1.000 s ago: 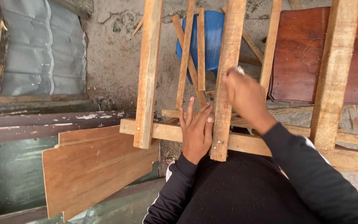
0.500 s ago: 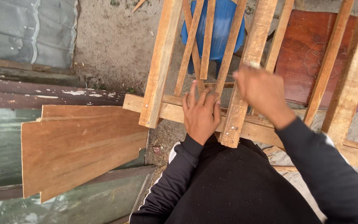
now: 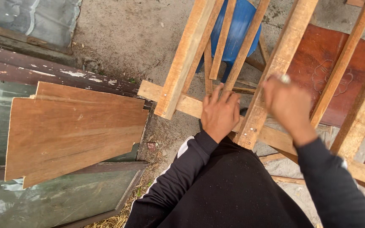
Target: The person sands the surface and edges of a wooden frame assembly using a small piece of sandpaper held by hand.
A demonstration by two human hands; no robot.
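Left hand (image 3: 220,113): flat, fingers spread, palm pressed down on the cross rail (image 3: 191,105) of a wooden frame, between two upright slats; it grips nothing.
Right hand (image 3: 287,103): blurred, raised just above the thick slat (image 3: 275,71); a small pale object (image 3: 284,78) shows at its fingertips, but whether the hand pinches it or only touches it cannot be told.
Thick slat: crosses the cross rail at a slant, its lower end just right of the left hand, small nail heads showing near that end.
Wooden frame: pale rough timber, several thin slats (image 3: 222,40) running up from the rail towards the top edge of the view.
Blue plastic chair (image 3: 237,25): under the frame, on the concrete floor (image 3: 123,38).
Reddish-brown panel (image 3: 317,67): beneath the frame's right part.
Plywood boards (image 3: 72,131): stacked at the left, well apart from both hands.
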